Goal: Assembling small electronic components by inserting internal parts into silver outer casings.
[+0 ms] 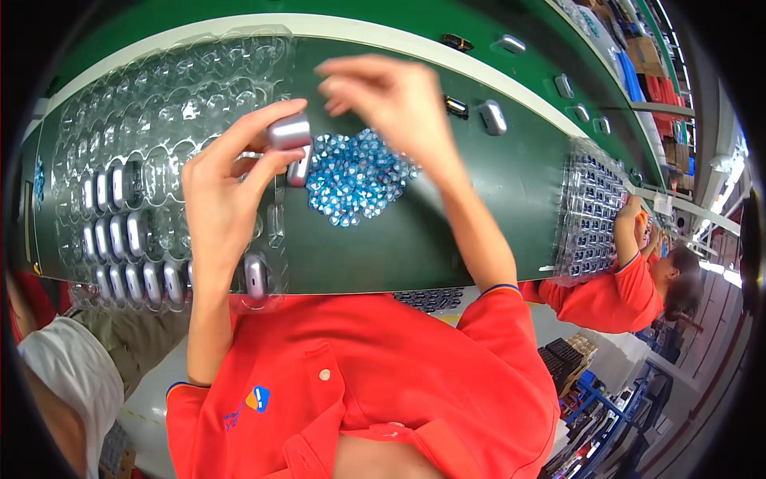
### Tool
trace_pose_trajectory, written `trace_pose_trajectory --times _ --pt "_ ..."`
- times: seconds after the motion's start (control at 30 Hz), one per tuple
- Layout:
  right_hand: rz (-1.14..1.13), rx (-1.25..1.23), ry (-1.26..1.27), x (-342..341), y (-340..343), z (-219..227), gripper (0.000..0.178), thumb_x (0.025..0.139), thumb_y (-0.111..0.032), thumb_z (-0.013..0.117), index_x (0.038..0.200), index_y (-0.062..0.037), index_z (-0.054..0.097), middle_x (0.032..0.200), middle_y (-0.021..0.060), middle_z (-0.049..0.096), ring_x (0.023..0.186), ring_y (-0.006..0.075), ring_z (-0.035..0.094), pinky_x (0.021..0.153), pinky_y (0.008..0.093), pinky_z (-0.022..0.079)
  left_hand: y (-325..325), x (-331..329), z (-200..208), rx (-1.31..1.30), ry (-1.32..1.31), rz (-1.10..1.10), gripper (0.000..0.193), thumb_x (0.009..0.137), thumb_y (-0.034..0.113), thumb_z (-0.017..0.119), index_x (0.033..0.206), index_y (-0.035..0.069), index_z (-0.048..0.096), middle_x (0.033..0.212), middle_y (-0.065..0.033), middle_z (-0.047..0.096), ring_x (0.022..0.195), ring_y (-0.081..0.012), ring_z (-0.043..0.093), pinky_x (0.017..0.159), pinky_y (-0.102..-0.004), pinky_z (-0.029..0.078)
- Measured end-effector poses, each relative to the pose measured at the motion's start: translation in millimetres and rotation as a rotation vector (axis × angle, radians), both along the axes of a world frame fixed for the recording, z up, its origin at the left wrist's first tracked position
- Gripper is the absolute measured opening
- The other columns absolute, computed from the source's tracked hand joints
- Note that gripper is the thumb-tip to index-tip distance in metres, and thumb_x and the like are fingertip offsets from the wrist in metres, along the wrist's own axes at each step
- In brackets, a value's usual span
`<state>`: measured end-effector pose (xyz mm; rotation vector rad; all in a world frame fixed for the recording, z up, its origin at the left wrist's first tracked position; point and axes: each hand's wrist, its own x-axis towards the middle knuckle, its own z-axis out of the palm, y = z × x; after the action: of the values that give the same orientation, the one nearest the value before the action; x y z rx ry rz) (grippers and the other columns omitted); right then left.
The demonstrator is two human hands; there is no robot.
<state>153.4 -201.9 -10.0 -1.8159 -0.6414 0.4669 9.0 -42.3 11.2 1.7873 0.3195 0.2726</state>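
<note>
My left hand (231, 164) grips a shiny grey-mauve case (289, 130), rounded like an earbud charging case, between thumb and fingers. A second rounded grey part (298, 168) shows just under the thumb; whether it belongs to the same case I cannot tell. My right hand (391, 100), a little blurred, hovers beyond a heap of small shiny blue pieces (359, 180), its fingers bent and apart with nothing visible between them. Left of the heap lies a clear plastic tray (175, 104) with round pockets. Several similar cases (132, 233) stand in its nearer pockets.
Loose cases (493, 117) and small black-and-gold items (456, 108) lie on the green bench (383, 263) and beyond its pale rail. At the right, a co-worker in red (606, 295) reaches to a stack of filled trays (590, 211). Another person (72, 375) is at the left.
</note>
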Motion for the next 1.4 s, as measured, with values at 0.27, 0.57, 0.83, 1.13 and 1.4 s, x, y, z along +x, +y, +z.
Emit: trace_pose_trajectory --times 0.27,0.57,0.83,1.13,1.4 --pt "-0.616 -1.075 -0.487 145 -66 -22 0.044 0.09 -0.042 0.067 0.097 0.0011 0.073 0.096 0.0233 0.072 0.093 0.0403 0.07 0.083 0.042 0.057 19 -11 6 0.209 0.051 0.055 0.041 0.078 0.004 0.077 0.117 0.014 0.073 0.098 -0.0041 0.069 0.079 -0.0105 0.06 0.068 -0.0254 0.049" --pt "-0.077 0.101 -0.21 51 18 8 0.04 0.085 -0.004 0.073 0.124 -0.0008 0.064 0.109 0.0147 0.07 0.095 0.0219 0.071 0.085 0.0332 0.057 38 -20 0 0.13 -0.13 0.167 0.035 0.077 0.01 0.079 0.112 0.007 0.074 0.1 -0.0041 0.069 0.085 -0.0133 0.057 0.075 -0.0268 0.045" --pt "0.171 0.357 -0.103 -43 44 22 0.041 0.083 0.006 0.074 0.122 0.0074 0.062 0.112 0.0133 0.069 0.099 0.0216 0.07 0.093 0.0345 0.057 41 -21 -6 -0.031 -0.136 0.22 0.035 0.078 0.013 0.081 0.111 0.005 0.073 0.102 -0.0039 0.071 0.082 -0.0121 0.057 0.074 -0.0266 0.047" --pt "0.161 0.282 -0.354 -51 48 14 0.037 0.08 0.003 0.078 0.115 0.0068 0.067 0.107 0.0129 0.071 0.095 0.0206 0.072 0.087 0.032 0.059 47 -27 -13 -0.039 -0.131 0.233 0.038 0.077 0.016 0.083 0.112 0.004 0.074 0.1 -0.0037 0.072 0.077 -0.0105 0.055 0.072 -0.0255 0.047" --pt "0.13 0.234 -0.459 -52 47 9 0.034 0.079 0.0 0.08 0.111 0.0038 0.071 0.101 0.0106 0.074 0.091 0.0177 0.072 0.083 0.0295 0.06 48 -28 -20 -0.024 -0.095 0.223 0.038 0.077 0.016 0.083 0.111 0.003 0.074 0.099 -0.003 0.072 0.075 -0.0097 0.055 0.07 -0.0243 0.046"
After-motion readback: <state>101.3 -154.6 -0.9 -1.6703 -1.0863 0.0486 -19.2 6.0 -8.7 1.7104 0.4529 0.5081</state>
